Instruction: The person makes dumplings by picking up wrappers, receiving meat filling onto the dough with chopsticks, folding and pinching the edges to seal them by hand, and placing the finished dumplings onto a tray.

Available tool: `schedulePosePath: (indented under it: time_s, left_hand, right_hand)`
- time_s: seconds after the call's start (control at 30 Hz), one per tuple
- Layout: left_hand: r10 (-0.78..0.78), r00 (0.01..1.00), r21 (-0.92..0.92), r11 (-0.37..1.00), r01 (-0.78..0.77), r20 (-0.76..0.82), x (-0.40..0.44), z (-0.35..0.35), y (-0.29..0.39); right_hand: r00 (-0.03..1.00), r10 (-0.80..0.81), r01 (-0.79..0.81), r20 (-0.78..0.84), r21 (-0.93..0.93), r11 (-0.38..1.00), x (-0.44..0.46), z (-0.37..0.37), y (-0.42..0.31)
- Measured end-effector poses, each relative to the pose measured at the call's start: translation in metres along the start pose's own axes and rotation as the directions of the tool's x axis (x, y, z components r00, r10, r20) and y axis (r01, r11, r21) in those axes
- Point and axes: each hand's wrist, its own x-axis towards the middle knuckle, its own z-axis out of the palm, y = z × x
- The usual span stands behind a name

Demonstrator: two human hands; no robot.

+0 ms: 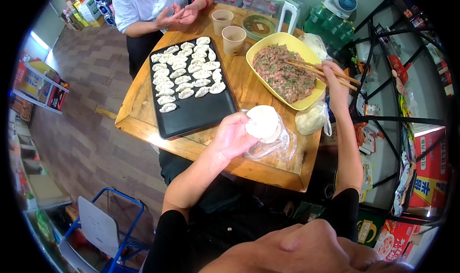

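My left hand [233,136] holds a round white dumpling wrapper [263,121] by its edge, above a clear plastic bag [280,147] on the table. Chopsticks [346,75] are gripped in my right hand [335,84], their tips in the minced meat filling [283,73] flecked with green. That filling fills much of a yellow bowl [254,62]. To the left, a black tray [194,116] carries rows of folded dumplings [178,73], with its near part bare. Bagged pale dough [310,120] sits beside the bowl, near my right forearm.
Two paper cups [234,39] and a clear pitcher [261,26] stand at the back of the wooden table [292,170]. Across from me, a person [163,14] holds both hands together. Shelving [383,119] lines the right; a blue-framed chair [103,225] stands lower left.
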Motion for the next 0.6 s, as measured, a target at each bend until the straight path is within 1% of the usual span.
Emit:
schedulePosePath:
  time_s: [0.1,0.17,0.3,0.37,0.47,0.53,0.6]
  left_hand:
    - [0.014,1.000,-0.010,1.000,-0.014,-0.019,0.000,0.007,0.001]
    - [0.045,0.994,0.048,0.998,-0.041,-0.099,0.000,0.014,0.001]
    - [0.071,0.993,0.047,0.997,-0.067,-0.098,0.001,0.013,0.000]
    - [0.080,0.996,-0.003,0.997,-0.080,-0.045,0.001,0.008,0.001]
    - [0.093,0.994,0.015,0.996,-0.092,-0.055,0.001,0.008,0.001]
    - [0.103,0.992,0.027,0.994,-0.102,-0.069,0.001,0.010,0.000]
    - [0.112,0.990,0.039,0.993,-0.109,-0.084,0.001,0.011,-0.001]
  right_hand:
    - [0.999,0.033,-0.032,-0.003,0.055,0.998,0.009,0.005,0.010]
    - [0.995,0.095,-0.093,-0.008,0.113,0.989,0.014,0.006,0.021]
    - [0.998,0.061,-0.060,0.000,0.132,0.989,0.008,0.009,0.028]
    - [0.999,0.041,-0.036,-0.032,0.141,0.989,0.001,0.010,0.023]
    - [0.997,0.047,-0.035,-0.059,0.190,0.981,-0.005,0.000,0.020]
    - [0.997,0.064,-0.055,-0.035,0.221,0.974,-0.007,-0.004,0.016]
    - [0.998,0.045,-0.035,-0.038,0.241,0.970,-0.008,-0.007,0.012]
